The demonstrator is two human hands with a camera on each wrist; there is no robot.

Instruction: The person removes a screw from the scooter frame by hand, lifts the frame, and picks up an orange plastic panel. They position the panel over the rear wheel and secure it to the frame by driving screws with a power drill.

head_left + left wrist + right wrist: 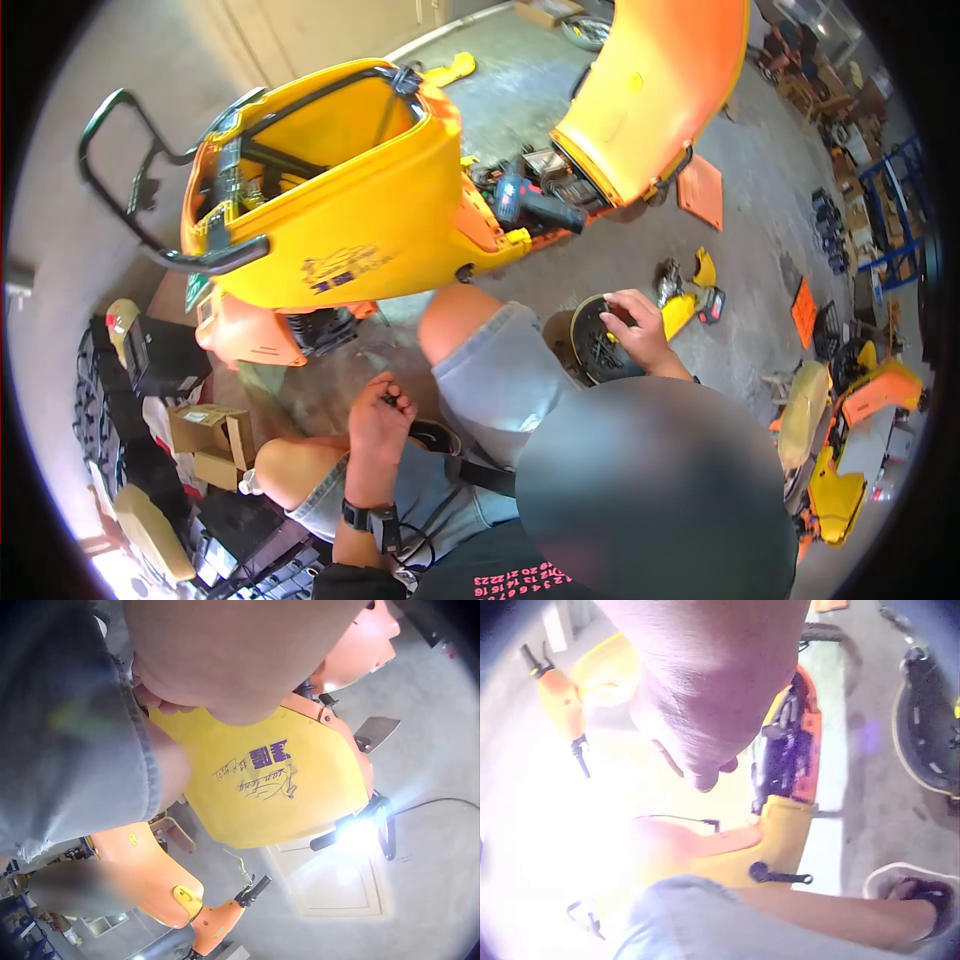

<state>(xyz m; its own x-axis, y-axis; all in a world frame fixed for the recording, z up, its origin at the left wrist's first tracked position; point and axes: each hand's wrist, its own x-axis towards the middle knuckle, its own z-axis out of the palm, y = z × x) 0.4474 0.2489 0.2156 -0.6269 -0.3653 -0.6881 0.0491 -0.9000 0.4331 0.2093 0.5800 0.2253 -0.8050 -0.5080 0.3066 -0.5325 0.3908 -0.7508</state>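
My left hand (382, 420) is raised above my lap, its fingers curled around a small dark part (390, 399). Over a round black bowl (582, 366) beside my knee, my right hand (645, 328) has its thumb and fingers bent together; I cannot tell whether anything is pinched there. Several dark screws (603, 354) lie in that bowl. In front of me stands a yellow and orange scooter body (400, 225) with its floorboard opened up. In the left wrist view, the back of the left hand (217, 660) hides most of its fingers.
A power drill (512, 195) lies on the scooter's exposed middle section. On the floor to the right are a yellow part (680, 315) and an orange panel (700, 190). An open cardboard box (205, 435) sits at the left. Blue shelving (890, 210) stands far right.
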